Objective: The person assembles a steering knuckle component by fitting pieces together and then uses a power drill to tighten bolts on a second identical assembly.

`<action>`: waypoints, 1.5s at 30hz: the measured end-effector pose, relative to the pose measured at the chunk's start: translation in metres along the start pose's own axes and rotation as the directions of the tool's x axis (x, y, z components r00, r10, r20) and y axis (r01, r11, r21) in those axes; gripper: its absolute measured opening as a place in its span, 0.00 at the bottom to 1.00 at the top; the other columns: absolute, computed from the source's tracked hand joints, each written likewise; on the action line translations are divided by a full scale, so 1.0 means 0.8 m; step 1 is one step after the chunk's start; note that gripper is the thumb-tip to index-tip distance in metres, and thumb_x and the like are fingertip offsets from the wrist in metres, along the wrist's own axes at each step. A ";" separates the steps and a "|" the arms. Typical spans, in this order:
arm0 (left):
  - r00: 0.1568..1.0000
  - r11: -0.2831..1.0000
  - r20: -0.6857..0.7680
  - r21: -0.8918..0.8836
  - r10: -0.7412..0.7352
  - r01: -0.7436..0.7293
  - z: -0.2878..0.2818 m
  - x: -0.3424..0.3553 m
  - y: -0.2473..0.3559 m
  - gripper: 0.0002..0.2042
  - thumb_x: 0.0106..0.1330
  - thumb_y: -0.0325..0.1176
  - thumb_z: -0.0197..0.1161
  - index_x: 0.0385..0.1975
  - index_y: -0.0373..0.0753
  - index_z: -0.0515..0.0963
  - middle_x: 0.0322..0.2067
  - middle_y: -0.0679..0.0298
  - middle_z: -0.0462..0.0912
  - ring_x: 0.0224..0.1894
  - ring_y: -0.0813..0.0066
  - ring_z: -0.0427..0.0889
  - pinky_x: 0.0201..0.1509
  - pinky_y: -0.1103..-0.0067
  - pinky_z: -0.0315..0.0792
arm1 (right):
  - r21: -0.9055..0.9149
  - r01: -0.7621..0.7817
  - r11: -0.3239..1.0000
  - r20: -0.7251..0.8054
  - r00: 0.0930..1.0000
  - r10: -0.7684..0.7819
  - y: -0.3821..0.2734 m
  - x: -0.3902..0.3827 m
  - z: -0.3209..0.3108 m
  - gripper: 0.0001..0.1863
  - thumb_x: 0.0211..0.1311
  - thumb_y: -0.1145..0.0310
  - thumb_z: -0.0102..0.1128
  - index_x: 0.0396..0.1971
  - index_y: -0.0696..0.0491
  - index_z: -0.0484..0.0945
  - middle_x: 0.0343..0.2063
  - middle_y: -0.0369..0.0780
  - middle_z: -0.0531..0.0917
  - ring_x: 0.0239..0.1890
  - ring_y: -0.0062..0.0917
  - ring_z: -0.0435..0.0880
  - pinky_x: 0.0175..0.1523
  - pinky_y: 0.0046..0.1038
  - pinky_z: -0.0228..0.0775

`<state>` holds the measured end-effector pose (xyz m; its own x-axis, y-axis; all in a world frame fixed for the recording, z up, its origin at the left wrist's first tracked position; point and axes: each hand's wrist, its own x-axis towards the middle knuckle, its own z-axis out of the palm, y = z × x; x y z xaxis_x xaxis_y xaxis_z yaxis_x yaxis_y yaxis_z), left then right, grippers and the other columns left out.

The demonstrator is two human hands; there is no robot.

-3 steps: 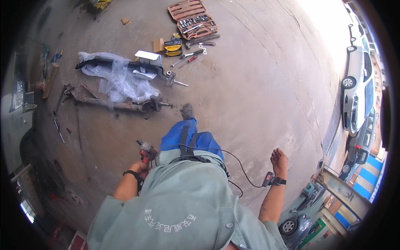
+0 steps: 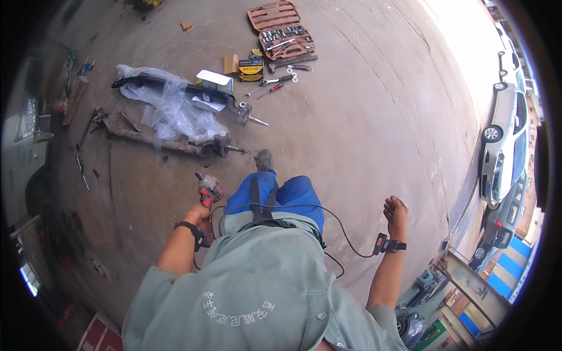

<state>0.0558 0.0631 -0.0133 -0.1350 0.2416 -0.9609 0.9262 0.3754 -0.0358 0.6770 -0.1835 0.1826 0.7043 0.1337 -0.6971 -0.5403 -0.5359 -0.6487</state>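
Left hand (image 2: 199,215) grips the red impact wrench (image 2: 209,190), nose just swung nearer the grimy axle part (image 2: 188,148), eleven o'clock; right hand (image 2: 396,216)'s empty, half-curled.

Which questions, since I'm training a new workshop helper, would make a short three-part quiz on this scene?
1. Multiple choice: which hand holds the red power tool? A, left; B, right.
2. True or false: the brown tool case on the ground lies open.
3. Fill in the gap: part of the long black metal part is covered by clear ____.

Key:
1. A: the left hand.
2. True: its lid is folded back, with tools showing inside.
3. Plastic wrap.
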 end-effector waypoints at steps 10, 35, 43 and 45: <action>0.975 0.977 -0.119 0.129 0.187 -0.171 -0.090 -0.101 0.388 0.17 0.56 0.36 0.60 0.42 0.35 0.84 0.47 0.51 0.84 0.52 0.56 0.83 0.53 0.67 0.77 | -0.515 0.369 0.774 0.782 0.572 0.248 -0.057 0.057 0.408 0.28 0.69 0.51 0.55 0.57 0.60 0.73 0.47 0.44 0.83 0.47 0.30 0.81 0.52 0.29 0.72; 0.935 0.347 -0.354 -0.875 0.018 -0.338 0.215 0.308 0.480 0.11 0.66 0.38 0.62 0.40 0.38 0.77 0.34 0.56 0.86 0.39 0.61 0.86 0.44 0.71 0.78 | -0.454 -0.157 0.877 0.488 0.780 0.392 0.139 0.621 0.679 0.14 0.59 0.61 0.71 0.27 0.43 0.70 0.15 0.28 0.68 0.16 0.17 0.68 0.23 0.21 0.65; 0.936 0.471 -0.313 -0.809 0.163 -0.353 0.198 0.452 0.456 0.10 0.66 0.35 0.63 0.41 0.38 0.77 0.32 0.59 0.85 0.36 0.68 0.85 0.44 0.76 0.76 | -0.486 -0.127 0.865 0.495 0.775 0.392 0.230 0.795 0.763 0.15 0.59 0.67 0.66 0.20 0.43 0.68 0.15 0.28 0.67 0.17 0.18 0.68 0.24 0.23 0.65; 0.877 0.466 -0.416 -0.744 0.239 -0.480 0.183 0.466 0.449 0.09 0.65 0.34 0.63 0.40 0.37 0.76 0.32 0.57 0.84 0.36 0.63 0.85 0.43 0.73 0.77 | -0.497 -0.071 0.865 0.530 0.764 0.367 0.244 0.827 0.779 0.13 0.59 0.67 0.65 0.21 0.44 0.68 0.15 0.28 0.68 0.17 0.19 0.69 0.25 0.22 0.64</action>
<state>0.3899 0.1569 -0.4247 -0.0441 0.6740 -0.7374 0.2341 0.7245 0.6483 0.7502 0.3201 -0.5954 0.0956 0.3474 -0.9328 -0.2883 -0.8873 -0.3600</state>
